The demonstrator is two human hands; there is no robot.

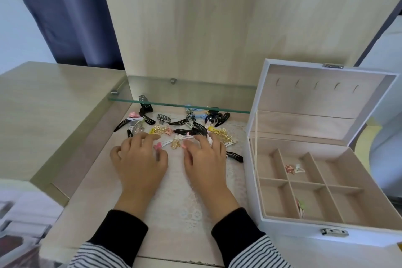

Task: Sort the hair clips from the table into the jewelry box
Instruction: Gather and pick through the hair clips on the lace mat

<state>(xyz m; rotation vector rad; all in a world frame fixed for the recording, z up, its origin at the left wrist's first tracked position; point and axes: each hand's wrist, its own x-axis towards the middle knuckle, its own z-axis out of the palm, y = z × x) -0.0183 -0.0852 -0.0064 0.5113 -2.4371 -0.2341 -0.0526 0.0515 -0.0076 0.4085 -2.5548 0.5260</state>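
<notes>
Resting palm-down on the lace mat (185,198), the left hand (139,159) and right hand (204,159) lie side by side, fingers loosely spread and slightly bent, their tips touching the near edge of the heap of hair clips (187,124), neither visibly gripping one. That heap lies on the worktop (91,191) beneath a glass shelf (195,93). Just right stands the white jewelry box (304,233), lid up, with two small clips (294,168) in a back compartment and another clip (302,206) in a front one.
</notes>
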